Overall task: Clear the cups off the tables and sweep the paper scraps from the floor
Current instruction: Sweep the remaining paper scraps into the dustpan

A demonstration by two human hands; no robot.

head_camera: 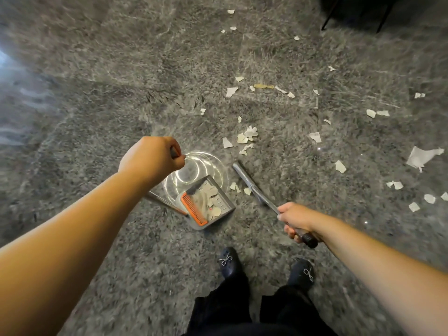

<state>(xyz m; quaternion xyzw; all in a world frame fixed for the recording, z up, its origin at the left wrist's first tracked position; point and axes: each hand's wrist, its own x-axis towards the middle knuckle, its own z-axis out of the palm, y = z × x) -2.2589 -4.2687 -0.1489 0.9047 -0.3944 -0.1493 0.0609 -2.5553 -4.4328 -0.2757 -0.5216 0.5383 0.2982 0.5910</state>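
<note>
Sweeping part of the job here, no cups or tables in view at all. My left hand [151, 156] is fisted around the top of the dustpan handle, and the dustpan [208, 204] hangs or sits just below it with its orange comb edge [194, 209] and a few scraps already inside. There's a clear round thing [197, 173] under or behind the pan, can't tell what it is.

My right hand [297, 220] is wrapped tight on the broom handle [254, 187], fingers curled round the dark grip end. The pole's long axis runs from my hand at 4 o'clock up toward 11 o'clock, and the broom head isn't clearly visible.

The bit that matters: most paper scraps [247, 139] lie on the grey floor [97, 105] from 12 round to 3 o'clock of the pan, a small cluster touching the pole, more scattered well apart off right. So the right hand is the nearer one, and I reckon the next stroke needs to drag them toward 7 o'clock, into the pan mouth.
</note>
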